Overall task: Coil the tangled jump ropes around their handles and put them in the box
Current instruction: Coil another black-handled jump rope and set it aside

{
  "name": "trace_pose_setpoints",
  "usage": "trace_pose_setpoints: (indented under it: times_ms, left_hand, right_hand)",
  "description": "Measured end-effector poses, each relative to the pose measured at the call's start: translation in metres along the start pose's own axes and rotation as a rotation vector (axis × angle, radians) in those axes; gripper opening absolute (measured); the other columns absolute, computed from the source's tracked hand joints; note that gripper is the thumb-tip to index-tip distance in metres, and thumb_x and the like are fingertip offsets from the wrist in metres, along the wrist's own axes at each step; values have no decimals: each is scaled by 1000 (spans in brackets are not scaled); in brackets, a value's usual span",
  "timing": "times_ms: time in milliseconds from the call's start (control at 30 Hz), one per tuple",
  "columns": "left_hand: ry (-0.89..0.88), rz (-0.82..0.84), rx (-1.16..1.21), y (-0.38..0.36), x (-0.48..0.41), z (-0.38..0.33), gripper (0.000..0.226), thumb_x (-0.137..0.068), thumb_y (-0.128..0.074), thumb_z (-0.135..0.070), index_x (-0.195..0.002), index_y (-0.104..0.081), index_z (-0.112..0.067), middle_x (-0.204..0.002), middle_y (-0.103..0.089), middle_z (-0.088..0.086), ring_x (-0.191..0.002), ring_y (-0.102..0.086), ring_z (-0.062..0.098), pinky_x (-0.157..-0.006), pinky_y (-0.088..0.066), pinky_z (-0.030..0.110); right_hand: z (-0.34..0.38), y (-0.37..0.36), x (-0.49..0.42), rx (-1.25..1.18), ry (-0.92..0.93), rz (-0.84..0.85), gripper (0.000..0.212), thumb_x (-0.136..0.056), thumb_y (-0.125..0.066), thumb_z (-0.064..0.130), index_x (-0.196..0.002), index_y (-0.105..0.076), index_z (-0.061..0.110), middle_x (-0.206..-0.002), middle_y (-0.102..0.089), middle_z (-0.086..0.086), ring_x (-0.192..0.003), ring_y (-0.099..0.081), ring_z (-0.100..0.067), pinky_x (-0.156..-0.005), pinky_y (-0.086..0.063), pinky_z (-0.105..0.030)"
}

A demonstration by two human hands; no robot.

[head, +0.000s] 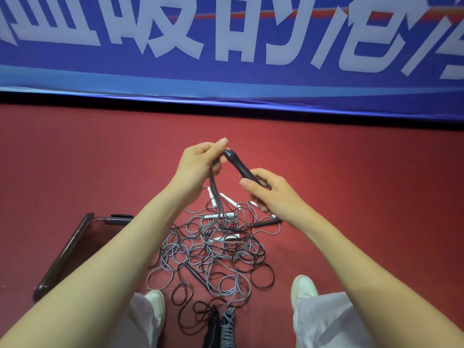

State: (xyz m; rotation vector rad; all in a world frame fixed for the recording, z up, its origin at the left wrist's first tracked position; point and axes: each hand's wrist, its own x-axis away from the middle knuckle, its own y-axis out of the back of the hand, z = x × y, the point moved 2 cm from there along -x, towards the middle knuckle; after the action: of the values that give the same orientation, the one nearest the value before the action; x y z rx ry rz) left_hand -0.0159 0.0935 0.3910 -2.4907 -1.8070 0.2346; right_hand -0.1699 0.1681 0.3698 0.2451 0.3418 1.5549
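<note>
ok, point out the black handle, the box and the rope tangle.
black handle (238,167), head view, middle of the shaft.
box (64,252), head view, dark left rim.
rope tangle (216,249), head view, middle of the pile.

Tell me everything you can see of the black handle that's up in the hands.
The black handle is slim, matte and dark, plastic or rubber by its look, with a rounded tip. It is held tilted above the tangle, tip up and leftward. The right hand grips its lower end; the left hand pinches grey cord beside the tip, hanging down into the tangle.
</note>
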Motion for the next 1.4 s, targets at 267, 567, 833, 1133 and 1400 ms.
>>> trace_pose_setpoints:
  times_ms: [267,567,833,1133,1400]
  left_hand:
    - [-17,8,17,-3,-1,1,26,-95,-58,-31,-90,-65,-6,-61,-52,-4,-47,-36,9,-52,-33,19]
    - [13,-58,122,-10,3,-2,20,-90,-65,-29,-84,-65,-10,-61,-53,-7,-50,-39,8,-57,-38,20]
    - [53,151,93,-26,18,-5,16,-97,-52,-23,-98,-63,-11,-65,-54,-5,-50,-46,8,-52,-44,17]
    - [206,100,377,-55,39,2,11,-93,-58,-16,-88,-58,-7,-64,-65,0,-57,-63,9,-63,-58,24]
    - [134,83,178,-58,44,10,4,-83,-70,-4,-83,-66,-6,-76,-68,4,-67,-65,12,-67,-57,26]
  right_hand:
    - [4,4,1,-11,64,-98,6,-91,-63,34,-95,-65,36,-65,-53,5,-47,-40,-5,-48,-34,-19]
    - [5,-2,6,378,186,-300,18,-95,-55,41,-108,-60,31,-74,-54,12,-67,-48,-7,-63,-38,-29]
    - [20,26,-10,-302,246,-466,9,-93,-61,24,-102,-62,28,-63,-52,10,-43,-40,-1,-41,-32,-15]
    - [26,6,-21,-761,161,-398,41,-97,-52,29,-104,-46,-11,-63,-45,-2,-33,-30,-6,-32,-19,-17]
    - [28,17,-24,-837,128,-403,23,-80,-70,18,-101,-63,13,-59,-52,2,-39,-37,-5,-37,-25,-18]
